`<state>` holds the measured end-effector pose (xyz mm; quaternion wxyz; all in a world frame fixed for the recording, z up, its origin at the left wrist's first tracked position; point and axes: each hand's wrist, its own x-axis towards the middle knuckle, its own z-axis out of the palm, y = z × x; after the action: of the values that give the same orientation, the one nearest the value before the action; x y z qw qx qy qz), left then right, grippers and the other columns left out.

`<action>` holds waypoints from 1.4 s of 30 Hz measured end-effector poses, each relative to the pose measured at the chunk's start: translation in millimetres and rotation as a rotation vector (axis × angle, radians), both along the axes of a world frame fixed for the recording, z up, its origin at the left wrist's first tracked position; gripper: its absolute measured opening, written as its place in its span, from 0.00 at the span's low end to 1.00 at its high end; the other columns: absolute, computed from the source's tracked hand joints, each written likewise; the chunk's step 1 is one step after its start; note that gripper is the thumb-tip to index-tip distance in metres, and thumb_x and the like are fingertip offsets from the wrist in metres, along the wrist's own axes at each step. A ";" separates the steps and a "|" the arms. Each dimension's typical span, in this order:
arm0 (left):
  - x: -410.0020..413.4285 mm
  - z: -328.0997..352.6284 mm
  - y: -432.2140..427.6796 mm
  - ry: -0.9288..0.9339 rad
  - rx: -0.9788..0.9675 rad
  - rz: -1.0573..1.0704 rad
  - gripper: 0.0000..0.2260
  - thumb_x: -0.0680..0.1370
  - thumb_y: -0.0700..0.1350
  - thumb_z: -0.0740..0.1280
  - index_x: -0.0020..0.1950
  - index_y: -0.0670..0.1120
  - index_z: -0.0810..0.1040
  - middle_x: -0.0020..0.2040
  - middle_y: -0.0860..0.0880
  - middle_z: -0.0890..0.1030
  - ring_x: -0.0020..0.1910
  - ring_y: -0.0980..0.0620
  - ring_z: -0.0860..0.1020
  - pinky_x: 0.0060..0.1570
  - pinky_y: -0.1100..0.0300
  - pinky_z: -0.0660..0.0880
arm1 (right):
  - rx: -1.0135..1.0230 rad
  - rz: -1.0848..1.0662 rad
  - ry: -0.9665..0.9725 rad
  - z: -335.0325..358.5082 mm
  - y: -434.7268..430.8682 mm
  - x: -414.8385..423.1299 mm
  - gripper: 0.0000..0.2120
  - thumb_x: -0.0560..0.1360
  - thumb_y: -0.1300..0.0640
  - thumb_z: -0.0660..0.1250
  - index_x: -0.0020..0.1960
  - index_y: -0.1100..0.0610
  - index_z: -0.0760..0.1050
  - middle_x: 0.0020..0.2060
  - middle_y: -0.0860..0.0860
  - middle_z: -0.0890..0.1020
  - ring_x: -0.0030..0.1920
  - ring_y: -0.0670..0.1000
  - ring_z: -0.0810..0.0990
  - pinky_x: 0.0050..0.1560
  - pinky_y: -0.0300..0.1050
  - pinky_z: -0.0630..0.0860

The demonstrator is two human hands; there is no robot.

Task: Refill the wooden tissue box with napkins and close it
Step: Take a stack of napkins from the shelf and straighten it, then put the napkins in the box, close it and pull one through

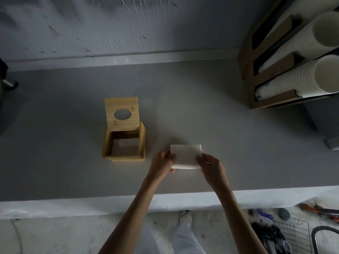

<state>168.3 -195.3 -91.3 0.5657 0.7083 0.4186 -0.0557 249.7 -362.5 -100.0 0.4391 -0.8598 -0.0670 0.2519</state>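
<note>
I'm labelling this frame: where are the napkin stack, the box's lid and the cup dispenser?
napkin stack (185, 155), head view, top face.
lid (121, 123), head view, wood below its oval hole.
cup dispenser (245, 74), head view, left side panel.

Left hand (162, 163) & right hand (211, 165) are covering both side edges of the napkin stack (186, 156), so sheet count is staying unreadable. Cup dispenser (266, 74) is running off the right edge. Dark object (3, 81) at left edge is getting cropped, can't ID.
</note>
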 end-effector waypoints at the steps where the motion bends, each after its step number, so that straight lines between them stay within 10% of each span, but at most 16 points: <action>1: 1.0 0.0 -1.7 0.016 -0.007 0.048 0.05 0.77 0.44 0.67 0.51 0.45 0.79 0.48 0.45 0.82 0.31 0.51 0.81 0.31 0.59 0.80 | -0.020 -0.023 0.000 -1.3 0.1 -1.1 0.12 0.75 0.50 0.67 0.56 0.52 0.81 0.44 0.50 0.85 0.42 0.52 0.83 0.43 0.40 0.70; 9: 3.3 5.3 -5.4 0.118 0.013 0.090 0.11 0.75 0.42 0.69 0.32 0.46 0.75 0.41 0.41 0.84 0.38 0.41 0.85 0.44 0.45 0.83 | -0.022 -0.047 0.109 0.8 -1.5 -2.1 0.17 0.73 0.52 0.71 0.60 0.55 0.78 0.46 0.55 0.84 0.39 0.56 0.82 0.45 0.49 0.78; 13: -6.9 16.2 -5.1 0.198 -0.041 -0.025 0.09 0.75 0.44 0.69 0.39 0.40 0.80 0.40 0.39 0.84 0.39 0.40 0.85 0.45 0.47 0.83 | 0.038 -0.014 0.391 23.0 -6.1 0.2 0.15 0.75 0.62 0.69 0.61 0.55 0.74 0.38 0.59 0.80 0.30 0.49 0.73 0.28 0.37 0.72; 17: -44.7 34.8 -10.5 0.203 -0.177 -0.026 0.10 0.75 0.42 0.72 0.48 0.36 0.79 0.33 0.45 0.79 0.27 0.54 0.78 0.33 0.59 0.79 | 0.010 0.039 0.492 48.6 -22.9 -25.6 0.15 0.75 0.63 0.68 0.62 0.59 0.76 0.40 0.57 0.80 0.37 0.52 0.75 0.38 0.41 0.74; 28: -63.9 152.9 101.8 -0.211 -0.173 0.174 0.07 0.73 0.36 0.73 0.46 0.42 0.77 0.39 0.46 0.78 0.38 0.48 0.79 0.34 0.58 0.79 | 0.288 0.024 0.104 152.6 91.1 -47.5 0.14 0.75 0.65 0.68 0.60 0.58 0.75 0.45 0.56 0.80 0.41 0.52 0.79 0.38 0.45 0.79; 33: -70.7 142.3 163.5 -0.073 -0.093 0.237 0.07 0.74 0.36 0.71 0.40 0.43 0.76 0.44 0.40 0.79 0.43 0.43 0.79 0.34 0.53 0.80 | 0.128 0.067 0.056 92.6 169.1 -42.7 0.28 0.65 0.46 0.70 0.60 0.60 0.77 0.40 0.58 0.83 0.38 0.56 0.80 0.44 0.63 0.80; 42: -77.0 94.6 174.1 0.047 0.191 0.093 0.07 0.73 0.41 0.69 0.45 0.38 0.84 0.44 0.37 0.85 0.45 0.40 0.84 0.44 0.47 0.82 | -0.135 0.008 -0.014 90.9 206.3 -82.0 0.18 0.74 0.49 0.64 0.62 0.53 0.77 0.56 0.58 0.82 0.55 0.59 0.80 0.53 0.51 0.78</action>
<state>91.2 -21.2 3.3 0.4877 0.7372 0.4676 -0.0060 167.7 -156.2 -9.1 0.3786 -0.8889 -0.0566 0.2515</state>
